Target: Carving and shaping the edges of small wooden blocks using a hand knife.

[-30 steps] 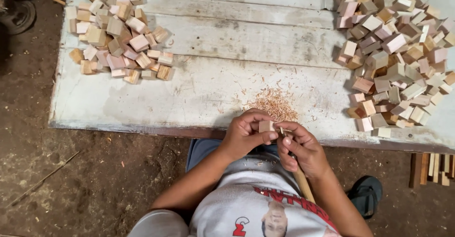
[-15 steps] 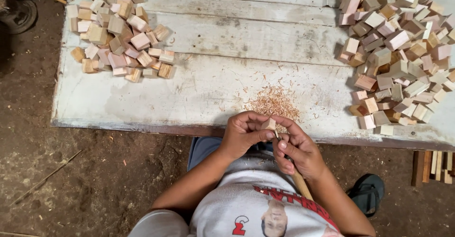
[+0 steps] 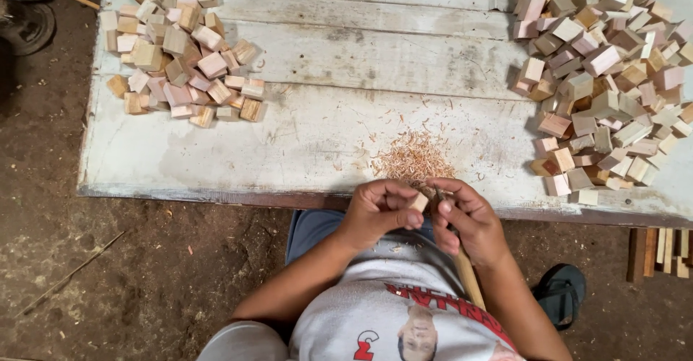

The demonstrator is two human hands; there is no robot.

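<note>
Two hands are working here, the left hand (image 3: 377, 213) and the right hand (image 3: 465, 220), and they're sharing one small wooden block (image 3: 419, 202). One wooden-handled tool (image 3: 462, 263) is sitting in the right. Two heaps of blocks are lying on the one white board (image 3: 325, 130): the left heap (image 3: 177, 50) and the larger right heap (image 3: 606, 79), each too many to count. One mound of shavings (image 3: 413, 159) is lying between them.

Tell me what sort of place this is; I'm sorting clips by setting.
Probably a simple woodworking spot: a worn board over a dirt floor, piles of blocks, shavings, and hands whittling one.
</note>
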